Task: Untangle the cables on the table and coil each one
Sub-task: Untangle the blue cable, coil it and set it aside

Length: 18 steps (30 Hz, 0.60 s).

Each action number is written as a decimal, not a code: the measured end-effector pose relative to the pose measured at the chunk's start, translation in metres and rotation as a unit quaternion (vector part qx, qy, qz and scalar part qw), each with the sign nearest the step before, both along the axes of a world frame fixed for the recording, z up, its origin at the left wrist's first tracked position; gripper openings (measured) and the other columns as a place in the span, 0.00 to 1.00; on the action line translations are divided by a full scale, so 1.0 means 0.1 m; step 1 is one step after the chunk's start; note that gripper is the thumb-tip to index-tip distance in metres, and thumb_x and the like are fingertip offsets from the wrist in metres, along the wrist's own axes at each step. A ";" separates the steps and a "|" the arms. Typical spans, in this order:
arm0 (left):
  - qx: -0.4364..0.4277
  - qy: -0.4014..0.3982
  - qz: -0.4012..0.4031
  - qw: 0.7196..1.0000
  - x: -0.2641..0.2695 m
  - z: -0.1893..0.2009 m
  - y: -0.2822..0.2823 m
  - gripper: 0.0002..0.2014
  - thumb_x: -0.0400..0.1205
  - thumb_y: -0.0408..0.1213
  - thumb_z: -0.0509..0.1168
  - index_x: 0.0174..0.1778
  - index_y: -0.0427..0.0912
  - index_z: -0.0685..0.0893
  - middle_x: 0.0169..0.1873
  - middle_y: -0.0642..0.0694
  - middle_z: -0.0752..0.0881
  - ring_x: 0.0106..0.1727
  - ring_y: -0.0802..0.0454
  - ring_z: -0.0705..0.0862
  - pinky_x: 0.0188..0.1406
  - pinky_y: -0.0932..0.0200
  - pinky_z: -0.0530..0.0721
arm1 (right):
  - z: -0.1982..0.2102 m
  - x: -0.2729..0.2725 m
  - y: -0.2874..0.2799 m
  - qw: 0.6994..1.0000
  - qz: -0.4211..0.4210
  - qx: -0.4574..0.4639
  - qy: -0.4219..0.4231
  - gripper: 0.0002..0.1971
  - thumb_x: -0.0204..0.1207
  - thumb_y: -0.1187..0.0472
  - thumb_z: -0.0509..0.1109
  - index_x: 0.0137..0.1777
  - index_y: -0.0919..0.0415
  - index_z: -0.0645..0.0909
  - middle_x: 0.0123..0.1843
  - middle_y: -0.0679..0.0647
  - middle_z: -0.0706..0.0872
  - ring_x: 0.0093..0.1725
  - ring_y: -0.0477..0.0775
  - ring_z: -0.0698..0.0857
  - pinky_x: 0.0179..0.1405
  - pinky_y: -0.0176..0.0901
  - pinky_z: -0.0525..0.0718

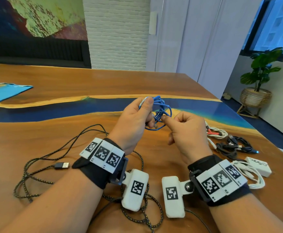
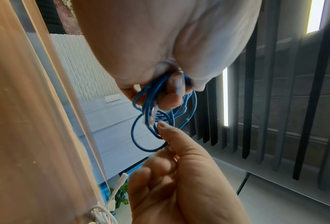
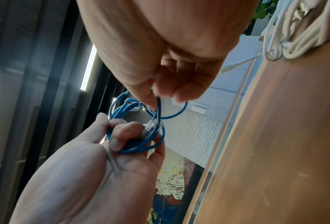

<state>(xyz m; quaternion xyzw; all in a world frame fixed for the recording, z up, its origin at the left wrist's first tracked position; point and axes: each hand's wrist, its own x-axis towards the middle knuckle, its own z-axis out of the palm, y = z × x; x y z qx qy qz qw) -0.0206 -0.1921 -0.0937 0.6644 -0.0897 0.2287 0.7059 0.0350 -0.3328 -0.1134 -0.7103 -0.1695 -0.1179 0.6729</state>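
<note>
No writing can be read; the wrist bands carry only black-and-white square codes. The left hand (image 1: 134, 118) is curled round a bundle of blue cable (image 1: 160, 111) held above the worktop (image 1: 70, 81), thumb pressing the loops. The right hand (image 1: 186, 130) pinches one loop between thumb and forefinger. Two clear plugs (image 2: 151, 116) hang beside the left fingers, pointing down. A braided black cable (image 1: 36, 167) sprawls near left; coiled white cables (image 1: 248, 175) and black cables (image 1: 235, 145) lie right.
</note>
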 end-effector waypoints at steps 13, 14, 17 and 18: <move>0.023 0.002 -0.007 1.000 -0.05 0.02 -0.08 0.18 0.94 0.40 0.53 0.38 0.49 0.76 0.24 0.53 0.67 0.31 0.48 0.71 0.35 0.65 0.78 | 0.03 -0.06 0.02 0.994 0.028 0.065 0.086 0.08 0.78 0.64 0.78 0.42 0.69 0.87 0.29 0.55 0.86 0.27 0.55 0.87 0.24 0.46 0.87; 0.024 0.001 -0.004 1.000 -0.05 0.02 -0.09 0.18 0.94 0.40 0.53 0.38 0.50 0.76 0.24 0.54 0.68 0.31 0.48 0.71 0.35 0.64 0.78 | 0.03 -0.07 0.02 0.993 0.029 0.066 0.089 0.08 0.79 0.64 0.78 0.43 0.70 0.87 0.29 0.55 0.86 0.27 0.55 0.87 0.24 0.46 0.87; 0.020 0.001 0.001 1.000 -0.05 0.01 -0.09 0.18 0.94 0.40 0.54 0.38 0.51 0.77 0.24 0.54 0.68 0.31 0.48 0.72 0.36 0.64 0.78 | 0.03 -0.09 0.03 0.993 0.029 0.063 0.093 0.07 0.79 0.64 0.77 0.44 0.69 0.87 0.27 0.55 0.87 0.27 0.56 0.88 0.29 0.51 0.91; 0.021 0.001 -0.001 1.000 -0.05 0.01 -0.09 0.17 0.94 0.40 0.54 0.38 0.50 0.77 0.24 0.53 0.68 0.32 0.48 0.72 0.36 0.63 0.78 | 0.03 -0.09 0.02 0.994 0.027 0.062 0.091 0.07 0.79 0.65 0.77 0.43 0.69 0.86 0.27 0.55 0.88 0.27 0.56 0.88 0.32 0.54 0.92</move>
